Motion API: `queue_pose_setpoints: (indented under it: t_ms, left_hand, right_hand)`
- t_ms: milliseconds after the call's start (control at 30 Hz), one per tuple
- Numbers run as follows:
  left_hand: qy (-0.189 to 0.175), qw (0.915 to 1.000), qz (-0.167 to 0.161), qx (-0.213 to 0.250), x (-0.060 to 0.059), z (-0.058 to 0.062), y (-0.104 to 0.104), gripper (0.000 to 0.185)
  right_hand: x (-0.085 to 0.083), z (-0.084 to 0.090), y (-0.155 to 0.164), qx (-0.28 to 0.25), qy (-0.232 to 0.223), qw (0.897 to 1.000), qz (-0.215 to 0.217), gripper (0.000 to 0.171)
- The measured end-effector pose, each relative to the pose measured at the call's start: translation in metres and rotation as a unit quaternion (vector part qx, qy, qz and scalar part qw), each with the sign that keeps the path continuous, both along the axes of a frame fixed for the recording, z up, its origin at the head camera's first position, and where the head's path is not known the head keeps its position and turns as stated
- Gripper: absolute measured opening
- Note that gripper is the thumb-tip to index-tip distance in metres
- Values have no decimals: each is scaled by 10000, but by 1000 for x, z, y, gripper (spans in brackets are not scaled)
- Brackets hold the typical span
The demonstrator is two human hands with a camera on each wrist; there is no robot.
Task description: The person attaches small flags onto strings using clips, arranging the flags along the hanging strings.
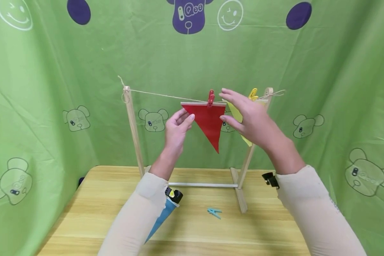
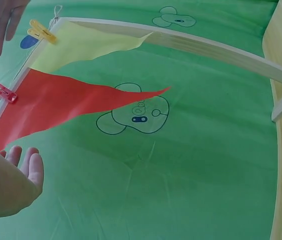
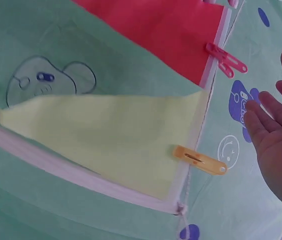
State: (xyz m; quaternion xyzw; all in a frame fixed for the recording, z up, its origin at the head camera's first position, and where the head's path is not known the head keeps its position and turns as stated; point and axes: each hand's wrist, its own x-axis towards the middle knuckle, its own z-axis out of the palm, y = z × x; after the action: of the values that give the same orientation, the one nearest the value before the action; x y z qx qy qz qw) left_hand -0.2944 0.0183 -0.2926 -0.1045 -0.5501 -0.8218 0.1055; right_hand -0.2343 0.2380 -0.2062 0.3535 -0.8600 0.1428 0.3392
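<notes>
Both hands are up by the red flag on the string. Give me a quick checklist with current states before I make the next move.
1. Red flag pinned by red clip on the string: ok.
2. Yellow flag held by yellow clip: ok.
3. Left hand free, fingers by the red flag's left edge: ok.
4. Right hand open, holding nothing: ok.
5. Spare blue clip lying on the table: ok.
6. Blue flag fully visible: not ok, partly under the left sleeve.

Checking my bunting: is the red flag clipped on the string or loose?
Clipped on: a red peg pins the red flag to the string.
</notes>
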Motion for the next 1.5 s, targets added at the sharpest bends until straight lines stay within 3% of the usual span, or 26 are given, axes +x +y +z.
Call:
queue_pose_setpoints:
  t_ms: [267, 667, 867, 1167, 1500]
  left_hand:
    - [103, 9999, -91, 59, 9, -11, -8, 54]
    - [163, 9999, -30, -12, 26, -25, -24, 55]
    - [189, 9998, -72, -72, 33, -38, -32, 55]
    - [-188, 9998, -35, -77, 42, -61, -43, 53]
    - [-254, 9987, -149, -422, 55, -85, -51, 54]
  right_hand:
    - [11, -34, 8, -527, -312, 9981, 48, 73]
    - [26, -75, 17, -812, -607, 9947, -157, 87]
    - [33, -101, 22, -1058, -979, 9891, -309, 87]
    - [42, -141, 36, -1489, -1539, 9759, -425, 86]
    - [49, -168, 37, -1495, -1487, 9765, -439, 84]
